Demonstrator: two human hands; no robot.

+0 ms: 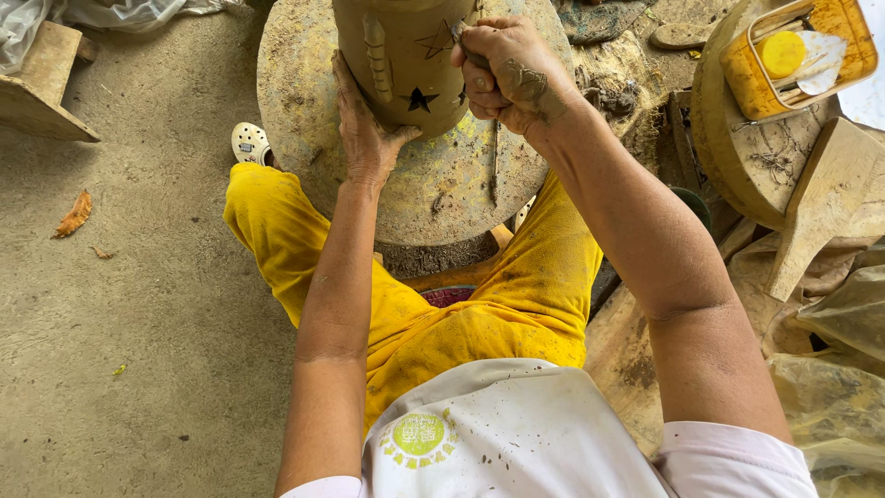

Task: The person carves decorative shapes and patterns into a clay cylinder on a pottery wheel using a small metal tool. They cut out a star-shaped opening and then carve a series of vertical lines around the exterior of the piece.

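A wet brown clay pot (398,55) stands on a round clay-smeared wheel (461,175) between my knees. Star shapes are cut into its side, one open and dark near the base. My left hand (364,124) lies flat against the pot's lower left side, fingers apart. My right hand (512,74), smeared with clay, is closed around a thin metal tool (458,35) whose tip touches the pot's upper right wall beside a scratched star outline.
Yellow trousers and a white shoe (249,143) frame the wheel. At the right stand a yellow tub (795,57) with a yellow lid and scrapers, a wooden paddle (825,207) and plastic sheeting (839,369). A wooden block (41,83) and bare dirt floor lie left.
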